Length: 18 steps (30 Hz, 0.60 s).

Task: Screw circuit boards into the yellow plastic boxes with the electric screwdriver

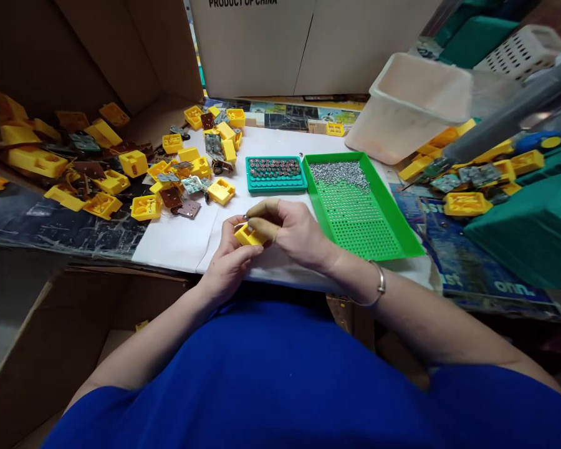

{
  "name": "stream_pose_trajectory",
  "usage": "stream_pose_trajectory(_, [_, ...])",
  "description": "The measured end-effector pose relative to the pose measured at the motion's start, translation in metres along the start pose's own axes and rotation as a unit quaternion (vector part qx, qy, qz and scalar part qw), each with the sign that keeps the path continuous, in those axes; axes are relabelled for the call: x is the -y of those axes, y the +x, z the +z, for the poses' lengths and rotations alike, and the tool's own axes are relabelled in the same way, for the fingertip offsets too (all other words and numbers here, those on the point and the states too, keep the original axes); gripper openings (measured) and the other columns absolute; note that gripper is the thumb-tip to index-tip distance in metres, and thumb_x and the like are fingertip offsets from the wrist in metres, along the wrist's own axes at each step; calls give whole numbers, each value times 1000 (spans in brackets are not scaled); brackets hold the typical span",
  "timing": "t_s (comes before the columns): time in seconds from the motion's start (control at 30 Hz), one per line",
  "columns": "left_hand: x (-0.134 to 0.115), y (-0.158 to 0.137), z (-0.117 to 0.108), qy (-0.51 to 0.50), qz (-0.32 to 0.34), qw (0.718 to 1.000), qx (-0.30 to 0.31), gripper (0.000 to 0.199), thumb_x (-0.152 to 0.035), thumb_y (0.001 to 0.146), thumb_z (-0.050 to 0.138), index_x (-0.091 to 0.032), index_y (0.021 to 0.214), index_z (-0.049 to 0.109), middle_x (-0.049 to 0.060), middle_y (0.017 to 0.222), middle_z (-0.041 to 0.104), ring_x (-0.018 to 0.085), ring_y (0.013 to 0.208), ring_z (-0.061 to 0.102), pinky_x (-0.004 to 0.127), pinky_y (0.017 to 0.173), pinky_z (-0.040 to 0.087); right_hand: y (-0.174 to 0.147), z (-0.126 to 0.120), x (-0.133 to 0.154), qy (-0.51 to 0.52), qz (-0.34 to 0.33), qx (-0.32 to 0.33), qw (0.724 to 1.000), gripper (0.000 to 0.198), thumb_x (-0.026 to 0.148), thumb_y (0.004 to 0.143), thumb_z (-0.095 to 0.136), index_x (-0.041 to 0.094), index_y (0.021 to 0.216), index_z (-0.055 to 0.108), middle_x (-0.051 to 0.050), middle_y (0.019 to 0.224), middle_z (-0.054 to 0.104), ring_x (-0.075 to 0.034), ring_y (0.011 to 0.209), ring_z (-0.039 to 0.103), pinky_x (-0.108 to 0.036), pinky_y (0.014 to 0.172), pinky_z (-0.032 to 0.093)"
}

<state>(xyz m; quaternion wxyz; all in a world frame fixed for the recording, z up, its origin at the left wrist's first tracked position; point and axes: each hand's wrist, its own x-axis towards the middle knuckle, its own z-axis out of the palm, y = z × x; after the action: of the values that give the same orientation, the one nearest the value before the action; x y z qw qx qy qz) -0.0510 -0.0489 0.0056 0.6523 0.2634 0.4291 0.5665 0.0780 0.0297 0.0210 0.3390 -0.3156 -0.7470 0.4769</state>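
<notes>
My left hand is closed around a small yellow plastic housing, held over the white paper near the table's front edge. Above the housing, my right hand is bent in a pinch, with tan covers on its thumb and forefinger. At those fingertips shows a tiny dark, shiny spot, too small to name. Behind my hands lies a teal tray with rows of small, round, metallic pieces. To its right, a green perforated tray holds a heap of tiny silvery parts at its far end.
Yellow housings and circuit boards with wires lie scattered on the left, partly inside a cardboard box. A whitish plastic bin stands tilted at the back right. Beyond the green tray are more yellow parts and a dark green bin.
</notes>
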Motion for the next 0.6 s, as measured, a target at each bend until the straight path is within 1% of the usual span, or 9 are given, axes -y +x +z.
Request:
stream_pose_trajectory(0.1, [4, 0, 4, 13, -2, 1000, 14, 53, -14, 68, 69, -25, 113, 43, -4, 95, 60, 13, 88, 58, 24, 79, 44, -17, 9, -5, -26, -16, -28, 999, 11, 24, 86, 63, 17, 91, 70, -4, 90, 71, -14, 81, 64, -29, 77, 51])
stream_pose_trajectory(0.17, [6, 0, 5, 13, -7, 1000, 20, 53, -13, 69, 69, -25, 113, 42, -3, 96, 59, 13, 88, 57, 24, 80, 43, -20, 8, -9, -34, -19, -52, 998, 10, 25, 84, 64, 18, 89, 70, -4, 88, 69, -14, 81, 63, -30, 77, 51])
stream_pose_trajectory(0.23, [6, 0, 4, 12, -8, 1000, 18, 55, -13, 69, 69, -25, 114, 41, -3, 100, 58, 13, 90, 56, 24, 82, 43, -19, 3, -12, -2, 4, -50, 999, 10, 27, 84, 64, 18, 87, 68, -3, 87, 68, -14, 80, 62, -29, 75, 51])
stream_pose_trajectory(0.3, [6, 0, 2, 25, -7, 999, 22, 56, -15, 69, 69, -27, 116, 40, -3, 102, 57, 13, 89, 55, 24, 80, 43, -16, -6, -10, 21, 32, -7, 999, 9, 26, 83, 64, 18, 85, 66, -2, 86, 68, -14, 78, 62, -28, 73, 50])
stream_pose_trajectory(0.33, [6, -1, 1, 44, -3, 999, 29, 55, -16, 70, 69, -27, 116, 41, -3, 102, 57, 14, 88, 54, 25, 78, 42, -14, -11, -7, 8, 41, 27, 999, 7, 24, 81, 64, 17, 83, 65, -2, 84, 67, -13, 76, 61, -27, 71, 49])
stream_pose_trajectory(0.4, [6, -1, -2, 98, 15, 994, 45, 50, -18, 71, 70, -25, 114, 44, -2, 102, 57, 15, 88, 53, 25, 77, 41, -9, -20, 2, -66, 55, 106, 991, 1, 16, 77, 65, 16, 77, 64, 1, 76, 64, -11, 69, 57, -25, 65, 44])
stream_pose_trajectory(0.47, [7, 0, -4, 148, 31, 987, 55, 45, -19, 71, 71, -23, 110, 49, 0, 101, 57, 16, 90, 51, 26, 80, 41, -4, -25, 12, -150, 73, 161, 973, 5, 12, 75, 65, 16, 72, 63, 2, 69, 62, -10, 63, 53, -24, 60, 39])
stream_pose_trajectory(0.53, [8, 2, -5, 151, 25, 986, 60, 42, -17, 70, 70, -22, 108, 52, -1, 97, 58, 16, 90, 52, 27, 83, 42, 0, -28, 20, -199, 89, 185, 958, 7, 11, 75, 67, 16, 72, 64, 2, 67, 63, -10, 61, 52, -24, 59, 36])
stream_pose_trajectory(0.6, [8, 4, -5, 100, 3, 993, 62, 38, -18, 72, 68, -23, 106, 53, -2, 96, 61, 16, 91, 56, 30, 85, 45, 3, -32, 22, -197, 88, 194, 957, 4, 16, 78, 69, 16, 76, 66, 0, 71, 67, -11, 64, 55, -25, 60, 38])
